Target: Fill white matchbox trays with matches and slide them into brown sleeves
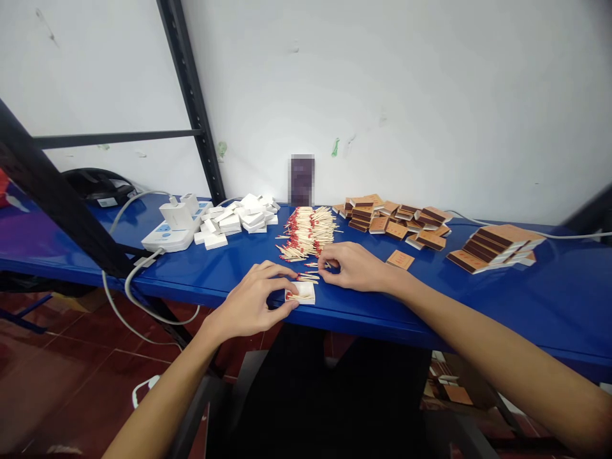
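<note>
While the left hand (258,301) grasps the white tray (308,289), just below frame centre, I can't tell whether the right hand (351,266), fingers curled, pinches anything. Risk: uneven grip pressure might tip it, spilling matches (303,297) off the shelf (502,306).

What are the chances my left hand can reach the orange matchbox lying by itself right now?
Probably not straight across: your right hand lies between your left hand and that orange matchbox, and the left hand is at the small white tray.
</note>
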`<state>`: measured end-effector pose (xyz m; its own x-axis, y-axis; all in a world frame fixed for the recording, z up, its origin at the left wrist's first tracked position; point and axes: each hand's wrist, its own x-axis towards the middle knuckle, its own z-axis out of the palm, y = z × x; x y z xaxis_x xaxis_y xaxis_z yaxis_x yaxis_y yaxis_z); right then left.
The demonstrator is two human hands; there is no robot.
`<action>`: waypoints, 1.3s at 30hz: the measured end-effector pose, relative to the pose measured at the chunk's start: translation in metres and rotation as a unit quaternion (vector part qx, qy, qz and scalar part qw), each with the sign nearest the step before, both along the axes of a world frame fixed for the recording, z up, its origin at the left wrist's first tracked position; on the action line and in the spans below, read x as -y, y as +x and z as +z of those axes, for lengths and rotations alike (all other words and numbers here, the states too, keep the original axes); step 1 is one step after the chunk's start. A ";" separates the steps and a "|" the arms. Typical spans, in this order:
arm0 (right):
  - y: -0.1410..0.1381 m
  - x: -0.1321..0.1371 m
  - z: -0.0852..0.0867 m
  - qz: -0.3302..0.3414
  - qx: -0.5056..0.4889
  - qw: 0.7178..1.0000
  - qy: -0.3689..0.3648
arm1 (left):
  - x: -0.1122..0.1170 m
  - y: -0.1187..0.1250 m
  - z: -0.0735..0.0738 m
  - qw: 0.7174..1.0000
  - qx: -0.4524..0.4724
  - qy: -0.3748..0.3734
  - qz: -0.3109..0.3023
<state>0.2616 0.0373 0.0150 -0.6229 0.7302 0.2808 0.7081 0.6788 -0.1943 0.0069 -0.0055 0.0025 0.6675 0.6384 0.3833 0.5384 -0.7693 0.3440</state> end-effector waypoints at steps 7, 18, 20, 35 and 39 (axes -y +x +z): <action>0.001 0.002 0.004 0.000 -0.011 1.000 0.001 | 0.000 -0.001 -0.001 1.000 -0.004 -0.005 0.004; 0.005 0.005 0.010 0.008 0.014 1.000 -0.013 | 0.000 -0.001 0.000 1.000 -0.006 -0.001 0.003; 0.006 0.004 0.009 0.010 0.019 1.000 -0.014 | 0.000 -0.001 -0.001 1.000 -0.008 -0.002 0.005; -0.010 -0.002 -0.003 -0.027 -0.027 0.999 -0.026 | 0.000 0.000 -0.001 1.000 -0.005 -0.002 0.004; -0.010 -0.001 -0.004 -0.029 -0.041 0.998 -0.043 | 0.000 0.000 -0.001 1.000 -0.006 -0.001 0.007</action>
